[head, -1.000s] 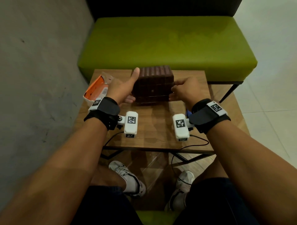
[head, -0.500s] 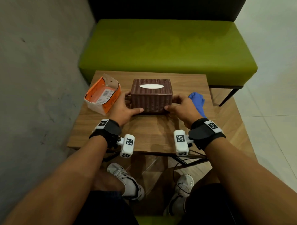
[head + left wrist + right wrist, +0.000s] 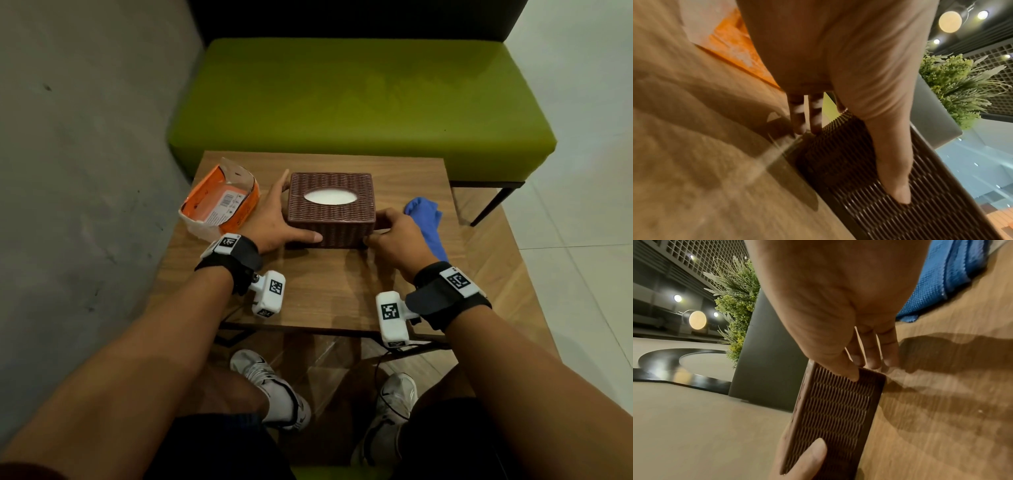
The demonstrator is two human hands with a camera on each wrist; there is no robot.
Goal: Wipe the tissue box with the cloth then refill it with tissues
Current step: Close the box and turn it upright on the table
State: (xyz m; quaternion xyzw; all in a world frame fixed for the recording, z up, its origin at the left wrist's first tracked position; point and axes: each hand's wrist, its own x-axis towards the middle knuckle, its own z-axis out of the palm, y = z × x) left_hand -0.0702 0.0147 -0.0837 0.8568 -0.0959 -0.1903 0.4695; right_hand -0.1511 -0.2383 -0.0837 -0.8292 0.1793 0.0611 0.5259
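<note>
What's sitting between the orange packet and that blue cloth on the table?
The brown woven tissue box stands between them, with the left hand and right hand on its two sides. The head view shows it.

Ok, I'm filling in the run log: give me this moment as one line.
tissue box: upright on table, white in slot | left hand: holds left end | right hand: holds right end | cloth: idle

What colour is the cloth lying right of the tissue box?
Blue. The cloth shows best in the head view, beside the right hand.
</note>
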